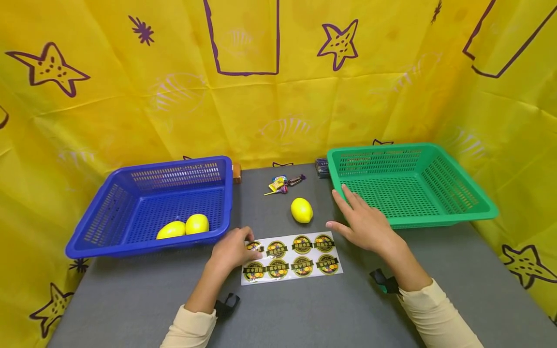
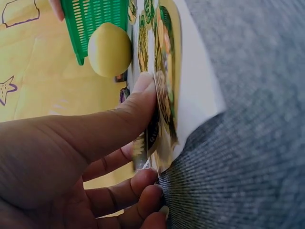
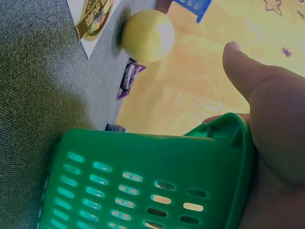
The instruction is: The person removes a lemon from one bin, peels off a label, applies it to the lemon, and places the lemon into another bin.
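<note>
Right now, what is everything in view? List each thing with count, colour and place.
blue basket: one, blue, left on the table.
lemons in the basket: two, yellow, side by side at the blue basket's front.
loose lemon: one, yellow, on the table between the baskets.
green basket: one, green, right on the table.
sticker sheet: one, white with eight round dark-and-gold stickers, front centre.
sweets: a small wrapped heap, mixed colours, behind the loose lemon.
table: one, grey.
backdrop: yellow cloth with purple starfish outlines.
left hand: its grip pinches the sheet's left edge.
right hand: fingers straight, at the green basket's near left corner.
</note>
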Motion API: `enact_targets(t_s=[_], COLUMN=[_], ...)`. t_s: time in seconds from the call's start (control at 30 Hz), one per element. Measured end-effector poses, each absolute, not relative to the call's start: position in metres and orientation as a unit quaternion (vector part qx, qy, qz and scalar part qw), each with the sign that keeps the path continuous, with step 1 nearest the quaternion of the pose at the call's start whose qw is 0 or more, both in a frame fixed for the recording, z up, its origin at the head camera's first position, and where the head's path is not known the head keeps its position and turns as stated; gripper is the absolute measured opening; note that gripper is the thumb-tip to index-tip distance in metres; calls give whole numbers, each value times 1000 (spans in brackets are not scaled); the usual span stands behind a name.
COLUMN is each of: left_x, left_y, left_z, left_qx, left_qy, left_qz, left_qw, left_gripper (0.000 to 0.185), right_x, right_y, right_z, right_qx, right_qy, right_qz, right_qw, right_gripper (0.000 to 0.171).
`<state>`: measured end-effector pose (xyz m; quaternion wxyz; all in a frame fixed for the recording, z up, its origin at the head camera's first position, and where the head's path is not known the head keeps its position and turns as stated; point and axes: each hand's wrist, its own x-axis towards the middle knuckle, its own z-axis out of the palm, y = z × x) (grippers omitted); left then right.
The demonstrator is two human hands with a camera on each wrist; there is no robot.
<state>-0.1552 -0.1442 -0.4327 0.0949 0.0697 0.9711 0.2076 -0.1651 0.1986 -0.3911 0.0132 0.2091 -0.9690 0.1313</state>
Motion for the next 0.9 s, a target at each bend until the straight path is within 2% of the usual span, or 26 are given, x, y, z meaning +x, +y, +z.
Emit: enact_targets(t_s=[0.23, 0.37, 0.47, 0.57, 0.73, 0.8, 0.9], left_x=[-155, -156, -158, -159, -162, -163, -166], left_y=[-148, -150, -148, -146, -139, -136, -133], left_z=[-435, -432, -428, -425, -424, -424, -424], left_qx=[87, 87, 97, 112, 119, 110, 96], left_qy=[961, 939, 910, 885, 860, 851, 839], left_qz=[244, 317, 390, 440, 489, 506, 528], left_qw=[97, 103, 99, 99, 90, 85, 83], left_gripper=[38, 39, 31, 24, 17, 16, 15], right_x=[-165, -165, -165, -165, -167, -167, -169], right_y=[198, 198, 199, 194, 172, 161, 147], right_z=[-391, -391, -390, -389, -394, -397, -402], right_qx=[211, 214, 217, 251, 351, 366, 352], right_qy=[-969, -968, -968, -956, -908, -900, -908], right_qz=[128, 127, 126, 136, 170, 181, 195], right_qw=[21, 23, 28, 67, 155, 154, 121], right_gripper=[84, 85, 85, 80, 63, 59, 60])
